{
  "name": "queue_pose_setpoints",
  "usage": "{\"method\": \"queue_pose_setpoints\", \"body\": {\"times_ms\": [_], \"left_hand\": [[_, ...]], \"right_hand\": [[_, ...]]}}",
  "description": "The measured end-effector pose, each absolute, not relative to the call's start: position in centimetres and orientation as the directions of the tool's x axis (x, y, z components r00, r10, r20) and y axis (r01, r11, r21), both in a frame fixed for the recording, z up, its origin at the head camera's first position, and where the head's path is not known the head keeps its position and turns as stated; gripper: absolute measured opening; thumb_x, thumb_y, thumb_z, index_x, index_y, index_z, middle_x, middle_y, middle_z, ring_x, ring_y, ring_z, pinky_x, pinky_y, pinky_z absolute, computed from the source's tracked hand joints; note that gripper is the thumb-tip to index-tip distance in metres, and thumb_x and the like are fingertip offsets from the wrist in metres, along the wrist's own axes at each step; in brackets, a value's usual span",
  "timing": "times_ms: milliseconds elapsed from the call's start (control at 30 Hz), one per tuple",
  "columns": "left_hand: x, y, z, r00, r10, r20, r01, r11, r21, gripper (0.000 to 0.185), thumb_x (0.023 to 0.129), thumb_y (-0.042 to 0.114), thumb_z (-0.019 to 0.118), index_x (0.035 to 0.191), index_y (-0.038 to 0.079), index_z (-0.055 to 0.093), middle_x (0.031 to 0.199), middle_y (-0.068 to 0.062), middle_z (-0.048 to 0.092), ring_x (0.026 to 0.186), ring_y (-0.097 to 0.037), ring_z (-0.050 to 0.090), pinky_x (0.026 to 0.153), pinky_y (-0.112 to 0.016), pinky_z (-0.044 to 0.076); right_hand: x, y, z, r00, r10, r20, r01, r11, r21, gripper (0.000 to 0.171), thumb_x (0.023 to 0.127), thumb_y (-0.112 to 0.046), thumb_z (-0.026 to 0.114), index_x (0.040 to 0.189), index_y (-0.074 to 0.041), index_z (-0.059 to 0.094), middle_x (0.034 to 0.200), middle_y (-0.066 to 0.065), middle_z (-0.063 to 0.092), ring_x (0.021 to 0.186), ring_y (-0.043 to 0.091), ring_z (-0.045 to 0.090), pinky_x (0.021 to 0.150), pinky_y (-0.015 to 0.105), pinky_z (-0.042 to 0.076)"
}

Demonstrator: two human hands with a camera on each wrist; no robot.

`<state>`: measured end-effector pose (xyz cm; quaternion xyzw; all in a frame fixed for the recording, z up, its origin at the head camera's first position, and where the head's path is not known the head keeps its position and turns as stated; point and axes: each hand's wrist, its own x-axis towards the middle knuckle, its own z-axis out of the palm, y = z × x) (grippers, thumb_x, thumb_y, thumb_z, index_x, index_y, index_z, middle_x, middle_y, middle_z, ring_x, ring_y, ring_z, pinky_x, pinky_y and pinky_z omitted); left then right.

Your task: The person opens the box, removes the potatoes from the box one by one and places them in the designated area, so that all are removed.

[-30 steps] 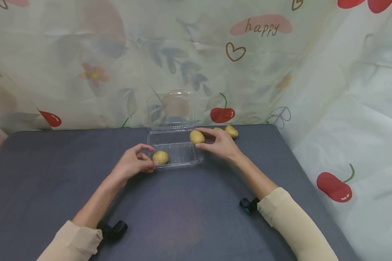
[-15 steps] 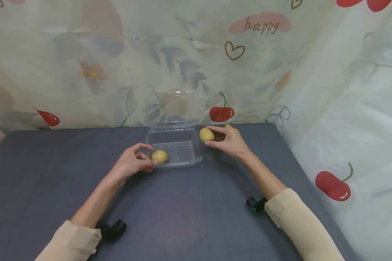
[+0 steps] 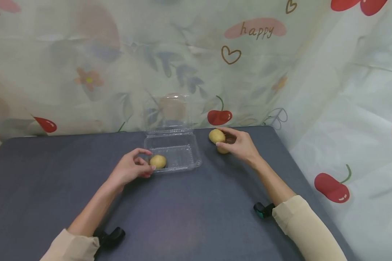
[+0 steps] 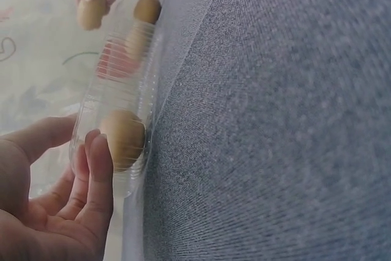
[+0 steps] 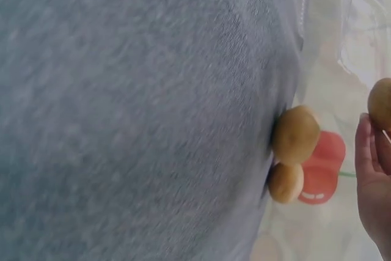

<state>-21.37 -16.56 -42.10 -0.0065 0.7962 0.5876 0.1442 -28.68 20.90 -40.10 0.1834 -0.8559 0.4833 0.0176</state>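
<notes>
My left hand (image 3: 130, 167) grips the left end of a clear plastic clamshell container (image 3: 178, 168), fingers curled at its wall. One potato (image 3: 158, 161) sits inside at that end; the left wrist view shows this potato (image 4: 124, 140) through the plastic, just past the fingertips. To the right of the container, my right hand (image 3: 243, 146) pinches another potato (image 3: 217, 136) between thumb and fingers, raised above the table. Below it, a potato (image 3: 223, 149) shows partly behind the thumb. In the right wrist view, two potatoes (image 5: 296, 134) lie side by side on the cloth.
The container's hinged lid (image 3: 168, 112) stands up against the patterned curtain (image 3: 130, 65) at the back. Dark grey cloth (image 3: 176, 214) covers the table. A white side curtain (image 3: 356, 137) hangs along the right edge.
My right hand has moved right with its potato, from over the container's right end to over the loose potatoes. The left hand stays at the container's left end.
</notes>
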Motion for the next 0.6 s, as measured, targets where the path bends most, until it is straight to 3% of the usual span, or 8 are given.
{"method": "queue_pose_setpoints", "body": {"times_ms": [600], "left_hand": [[-21.4,-16.2,-42.0,-0.962,0.151,-0.228,-0.160,0.363,0.918,0.056,0.089,0.014,0.076,0.138,0.005,0.049,0.086,-0.010,0.065,0.081,-0.029,0.072,0.077,-0.040,0.061]], "right_hand": [[-28.8,24.8,-41.1,-0.951,-0.253,0.178,-0.277,0.439,-0.855,0.056,0.090,-0.016,0.076,0.142,-0.013,0.055,0.138,0.013,0.057,0.115,0.031,0.062,0.088,0.023,0.054]]}}
